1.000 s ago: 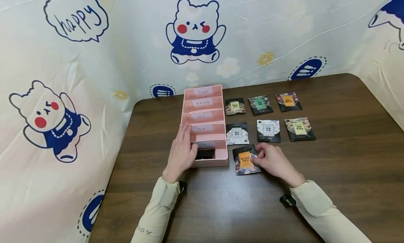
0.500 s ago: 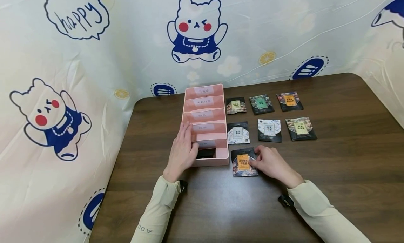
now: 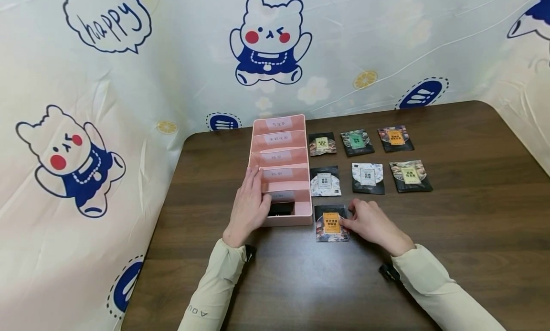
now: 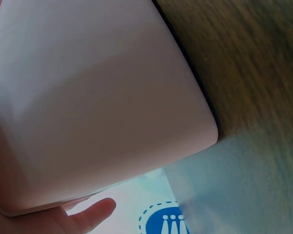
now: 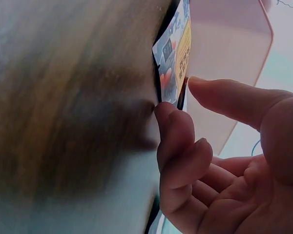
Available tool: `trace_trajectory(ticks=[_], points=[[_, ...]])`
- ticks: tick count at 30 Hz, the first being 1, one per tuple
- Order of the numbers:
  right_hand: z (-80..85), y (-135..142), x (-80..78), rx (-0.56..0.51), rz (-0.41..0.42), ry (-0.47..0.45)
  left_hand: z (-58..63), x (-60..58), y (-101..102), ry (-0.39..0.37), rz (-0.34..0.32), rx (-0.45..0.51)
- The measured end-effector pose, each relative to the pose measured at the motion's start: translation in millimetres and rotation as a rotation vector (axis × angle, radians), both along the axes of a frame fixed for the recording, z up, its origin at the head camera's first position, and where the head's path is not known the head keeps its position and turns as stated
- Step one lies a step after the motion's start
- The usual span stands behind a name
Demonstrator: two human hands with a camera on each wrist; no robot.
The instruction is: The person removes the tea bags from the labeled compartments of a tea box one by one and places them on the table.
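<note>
In the head view, my right hand (image 3: 375,222) pinches the right edge of a black tea sachet (image 3: 331,224) with an orange label. The right wrist view has the thumb (image 5: 219,92) against the face of the sachet (image 5: 176,58) and the index fingertip at its edge. The sachet lies close to the tabletop, in front of the right corner of a pink divided box (image 3: 287,221). My left hand (image 3: 248,208) rests on that box's left rim, fingers extended and thumb reaching over the front compartment. A dark packet (image 3: 281,208) sits in that compartment.
Labelled dividers split the box into several compartments. To its right lie two rows of sachets, among them a white one (image 3: 325,181), a green-labelled one (image 3: 357,142) and an orange-labelled one (image 3: 395,138). A printed curtain (image 3: 185,58) borders the brown wooden table (image 3: 301,283).
The sachet under my right hand has straightened and shifted slightly left and toward me, with the fingers still on its edge. My left hand keeps its place on the box.
</note>
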State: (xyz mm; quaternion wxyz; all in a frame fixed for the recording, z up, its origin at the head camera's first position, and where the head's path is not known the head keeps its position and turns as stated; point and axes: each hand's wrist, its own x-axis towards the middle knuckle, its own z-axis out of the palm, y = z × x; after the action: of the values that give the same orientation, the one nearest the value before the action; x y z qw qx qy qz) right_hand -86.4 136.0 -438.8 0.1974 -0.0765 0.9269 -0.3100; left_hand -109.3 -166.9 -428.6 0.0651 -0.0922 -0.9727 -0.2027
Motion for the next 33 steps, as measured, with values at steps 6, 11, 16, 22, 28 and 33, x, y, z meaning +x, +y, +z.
trace_trajectory(ticks=[6, 11, 16, 22, 28, 33], points=[[2.1, 1.2, 0.1, 0.003, 0.006, 0.020, 0.0, -0.2, -0.2, -0.001, -0.013, 0.008], [5.0, 1.7, -2.8, -0.021, 0.026, 0.094, -0.4, -1.2, -0.8, 0.011, -0.023, 0.004], [16.1, -5.5, -8.4, -0.064, 0.032, 0.167, -0.4, -1.4, -1.7, 0.012, -0.027, 0.022], [42.8, -25.6, -14.7, -0.125, 0.081, 0.334, -1.3, -2.5, -2.0, 0.007, -0.027, 0.028], [56.5, -52.2, -16.6, -0.185, 0.210, 0.489, -1.8, -3.4, -1.6, 0.016, -0.028, 0.036], [58.7, -70.8, -18.4, -0.176, 0.372, 0.479, -2.3, -3.2, -1.9, 0.014, -0.026, 0.040]])
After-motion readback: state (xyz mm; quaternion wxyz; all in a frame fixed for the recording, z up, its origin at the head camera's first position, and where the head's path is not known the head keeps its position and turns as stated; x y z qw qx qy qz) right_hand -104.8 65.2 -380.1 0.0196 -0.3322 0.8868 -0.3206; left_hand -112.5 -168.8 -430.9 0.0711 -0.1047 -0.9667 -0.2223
